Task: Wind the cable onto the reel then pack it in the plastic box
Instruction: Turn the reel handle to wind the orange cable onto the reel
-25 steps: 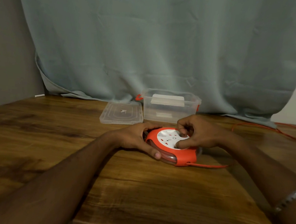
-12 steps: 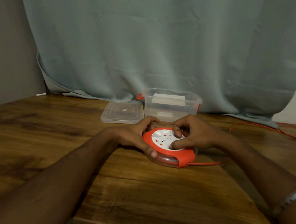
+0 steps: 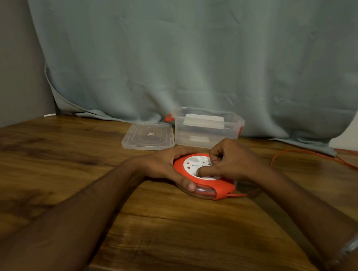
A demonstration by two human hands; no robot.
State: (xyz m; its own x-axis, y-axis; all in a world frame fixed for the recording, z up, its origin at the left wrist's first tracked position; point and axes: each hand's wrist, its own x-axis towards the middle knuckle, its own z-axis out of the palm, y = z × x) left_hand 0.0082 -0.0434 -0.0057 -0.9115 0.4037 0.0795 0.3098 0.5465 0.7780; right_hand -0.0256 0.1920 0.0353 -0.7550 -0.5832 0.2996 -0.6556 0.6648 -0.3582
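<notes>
Flat on table, reel gripped by left hand, right hand curled pinching on top

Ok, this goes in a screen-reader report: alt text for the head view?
Left hand grips an orange cable reel on a wooden table while the right hand works its white centre; loose orange cable trails right. Behind stand an open plastic box and its lid.

Orange/white reel, orange cable, clr box

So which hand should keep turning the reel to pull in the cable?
Probably the right hand: its fingers sit on the reel's white face, while the left hand grips the rim, steadying it.
</notes>
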